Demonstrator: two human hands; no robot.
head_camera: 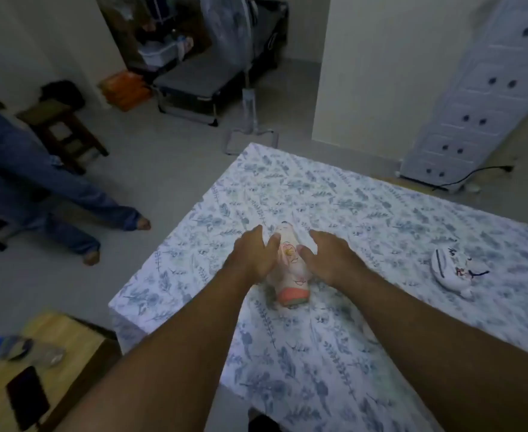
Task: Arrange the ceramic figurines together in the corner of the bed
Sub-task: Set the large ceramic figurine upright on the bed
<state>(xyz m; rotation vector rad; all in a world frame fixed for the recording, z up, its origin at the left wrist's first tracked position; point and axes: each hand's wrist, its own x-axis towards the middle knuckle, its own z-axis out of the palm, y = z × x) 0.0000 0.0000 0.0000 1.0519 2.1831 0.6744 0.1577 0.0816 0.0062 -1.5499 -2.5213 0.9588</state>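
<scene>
A tall white ceramic figurine (289, 269) with red flower marks and an orange base lies on the floral bed sheet (334, 338), head pointing away from me. My left hand (251, 257) rests against its left side with the thumb on its body. My right hand (328, 255) touches its right side, fingers spread. Neither hand is closed around it. A second white figurine (454, 269) with dark and red marks lies on the sheet to the right, apart from both hands.
The bed's far corner (253, 149) points toward a fan stand (250, 132). A person in jeans (47, 194) stands on the floor at left. A wooden side table (38, 369) at lower left holds a plastic bottle (22, 350) and a phone (27, 397). A white drawer unit (474, 98) is at right.
</scene>
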